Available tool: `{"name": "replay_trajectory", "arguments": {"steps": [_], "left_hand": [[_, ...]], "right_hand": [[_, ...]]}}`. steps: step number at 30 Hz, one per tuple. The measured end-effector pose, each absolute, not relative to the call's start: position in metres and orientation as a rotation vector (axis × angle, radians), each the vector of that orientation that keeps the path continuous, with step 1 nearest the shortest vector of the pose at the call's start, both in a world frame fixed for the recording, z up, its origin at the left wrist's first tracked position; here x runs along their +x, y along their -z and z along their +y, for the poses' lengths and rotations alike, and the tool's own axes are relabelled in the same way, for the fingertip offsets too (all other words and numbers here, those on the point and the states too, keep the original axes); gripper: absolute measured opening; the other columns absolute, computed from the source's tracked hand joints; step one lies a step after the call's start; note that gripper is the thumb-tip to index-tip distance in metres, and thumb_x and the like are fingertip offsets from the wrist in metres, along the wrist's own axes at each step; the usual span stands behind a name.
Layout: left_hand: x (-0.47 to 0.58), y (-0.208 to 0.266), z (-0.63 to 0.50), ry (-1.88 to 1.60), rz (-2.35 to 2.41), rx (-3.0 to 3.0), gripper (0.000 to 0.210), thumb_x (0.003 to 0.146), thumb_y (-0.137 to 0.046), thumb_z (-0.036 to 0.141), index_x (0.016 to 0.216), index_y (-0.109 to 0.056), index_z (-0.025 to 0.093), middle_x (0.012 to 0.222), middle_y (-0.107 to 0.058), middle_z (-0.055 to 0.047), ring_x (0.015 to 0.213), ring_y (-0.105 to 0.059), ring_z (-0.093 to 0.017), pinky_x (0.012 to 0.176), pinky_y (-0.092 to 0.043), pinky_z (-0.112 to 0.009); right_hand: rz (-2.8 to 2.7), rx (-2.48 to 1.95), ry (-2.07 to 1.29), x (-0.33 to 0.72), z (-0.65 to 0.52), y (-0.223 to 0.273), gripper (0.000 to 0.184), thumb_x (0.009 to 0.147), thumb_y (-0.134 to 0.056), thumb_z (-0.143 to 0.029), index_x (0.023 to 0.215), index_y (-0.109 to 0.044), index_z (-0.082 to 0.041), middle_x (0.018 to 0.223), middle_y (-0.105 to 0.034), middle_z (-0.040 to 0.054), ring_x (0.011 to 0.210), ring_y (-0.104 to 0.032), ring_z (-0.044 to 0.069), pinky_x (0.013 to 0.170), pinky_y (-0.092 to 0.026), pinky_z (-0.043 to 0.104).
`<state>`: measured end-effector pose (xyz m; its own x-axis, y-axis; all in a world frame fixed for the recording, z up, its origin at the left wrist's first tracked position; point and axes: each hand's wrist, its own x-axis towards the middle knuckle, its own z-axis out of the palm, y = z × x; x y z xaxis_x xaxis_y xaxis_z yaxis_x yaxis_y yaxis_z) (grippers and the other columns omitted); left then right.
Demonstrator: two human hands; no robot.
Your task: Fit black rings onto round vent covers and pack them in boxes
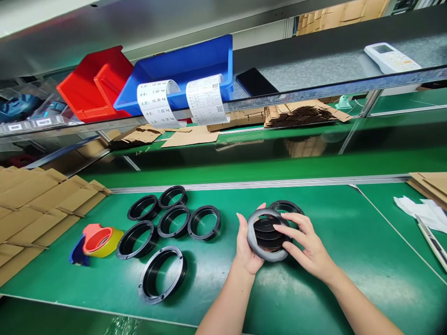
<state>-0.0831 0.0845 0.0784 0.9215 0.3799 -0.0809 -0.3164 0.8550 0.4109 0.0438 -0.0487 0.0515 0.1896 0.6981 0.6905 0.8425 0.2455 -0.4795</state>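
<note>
My left hand [247, 249] is closed around the left side of a round air vent [252, 239], which has a smooth grey rim and black curved slats inside. The fingers of my right hand [307, 244] press on the vent's right rim and reach over its slats; the right thumb is hidden. Behind the vent a black flanged ring [284, 204] stands on the green table, partly covered by my hands. Several more black rings lie to the left, among them a large one [181, 274] near the front and another [216, 228] closer to my left hand.
A yellow and red tape dispenser [113, 242] stands left of the rings. Cardboard dividers [31, 209] fill the far left. At right are a white cloth [424, 211] and a knife-like tool [433, 242]. The shelf holds a blue bin [188, 58], red bin [94, 83] and phone [256, 81].
</note>
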Motion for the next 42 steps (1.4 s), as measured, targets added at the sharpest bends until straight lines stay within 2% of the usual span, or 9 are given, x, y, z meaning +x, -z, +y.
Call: {"name": "replay_trajectory", "arguments": {"steps": [10,14,17,21,25,29,35,39,42], "left_hand": [[-0.08,-0.08,0.082,-0.435,0.226,0.372,0.074,0.093,-0.041,0.071,0.145,-0.046,0.019,0.126,-0.065,-0.014,0.118,-0.062,-0.027,0.11,-0.042,-0.044],[-0.08,-0.078,0.084,-0.436,0.3,0.249,0.072,0.092,-0.038,0.074,0.142,-0.05,0.023,0.128,-0.064,-0.013,0.115,-0.063,-0.027,0.104,-0.049,-0.046],[-0.083,-0.077,0.084,-0.373,0.271,0.169,0.059,0.096,-0.041,0.067,0.132,-0.059,0.024,0.127,-0.064,-0.011,0.116,-0.062,-0.025,0.103,-0.05,-0.043],[-0.083,-0.077,0.076,-0.241,0.18,0.258,0.047,0.095,-0.052,0.06,0.128,-0.06,0.028,0.13,-0.062,-0.011,0.122,-0.058,-0.03,0.103,-0.047,-0.054],[-0.084,-0.074,0.064,-0.211,0.2,0.574,0.056,0.093,-0.056,0.059,0.137,-0.054,0.024,0.137,-0.056,-0.016,0.123,-0.055,-0.033,0.105,-0.044,-0.057],[-0.088,-0.063,0.058,-0.25,0.311,0.922,0.069,0.09,-0.052,0.069,0.133,-0.059,0.014,0.126,-0.063,-0.02,0.113,-0.059,-0.035,0.098,-0.049,-0.053],[-0.092,-0.065,0.061,-0.051,0.182,0.74,0.077,0.081,-0.055,0.079,0.137,-0.057,0.027,0.14,-0.056,-0.012,0.138,-0.039,-0.041,0.106,-0.043,-0.061],[-0.092,-0.072,0.061,0.053,0.083,0.627,0.08,0.082,-0.064,0.069,0.15,-0.036,0.037,0.145,-0.051,-0.011,0.132,-0.047,-0.044,0.093,-0.049,-0.069],[-0.097,-0.074,0.057,-0.019,0.122,0.683,0.093,0.076,-0.075,0.06,0.153,-0.028,0.037,0.145,-0.052,-0.011,0.128,-0.05,-0.043,0.098,-0.047,-0.066]], "right_hand": [[-1.557,-1.549,0.129,0.045,-0.054,-0.049,0.042,0.102,-0.048,-0.024,0.143,-0.051,-0.033,0.148,-0.037,0.0089,0.135,-0.036,0.029,0.11,-0.04,0.052],[-1.65,-1.576,0.19,0.049,-0.052,-0.046,0.046,0.103,-0.047,-0.044,0.147,-0.049,-0.03,0.151,-0.036,0.0103,0.136,-0.033,0.033,0.11,-0.039,0.055],[-1.656,-1.491,0.191,0.051,-0.049,-0.044,0.054,0.099,-0.05,-0.054,0.147,-0.049,-0.029,0.146,-0.045,0.0101,0.134,-0.036,0.031,0.111,-0.038,0.051],[-1.435,-1.33,0.082,0.052,-0.05,-0.05,0.035,0.103,-0.049,-0.045,0.132,-0.062,-0.03,0.116,-0.067,0.0046,0.119,-0.051,0.024,0.109,-0.039,0.041],[-1.06,-1.23,-0.139,0.055,-0.057,-0.061,0.033,0.103,-0.049,-0.047,0.102,-0.073,-0.026,0.097,-0.069,0.0038,0.101,-0.059,0.022,0.091,-0.047,0.033],[-0.688,-1.112,-0.468,0.054,-0.06,-0.067,0.041,0.1,-0.051,-0.054,0.099,-0.075,-0.02,0.095,-0.071,0.0056,0.089,-0.062,0.021,0.081,-0.049,0.031],[-0.57,-1.016,-0.86,0.046,-0.059,-0.076,0.052,0.096,-0.055,-0.06,0.094,-0.075,-0.012,0.083,-0.072,0.0069,0.077,-0.064,0.021,0.076,-0.048,0.032],[-0.655,-1.119,-0.873,0.043,-0.058,-0.076,0.055,0.098,-0.049,-0.061,0.096,-0.074,-0.011,0.082,-0.071,0.0064,0.08,-0.064,0.022,0.074,-0.049,0.033],[-0.724,-1.297,-0.544,0.042,-0.059,-0.072,0.044,0.102,-0.046,-0.053,0.109,-0.07,-0.017,0.103,-0.069,0.0074,0.097,-0.062,0.023,0.085,-0.049,0.035]]}}
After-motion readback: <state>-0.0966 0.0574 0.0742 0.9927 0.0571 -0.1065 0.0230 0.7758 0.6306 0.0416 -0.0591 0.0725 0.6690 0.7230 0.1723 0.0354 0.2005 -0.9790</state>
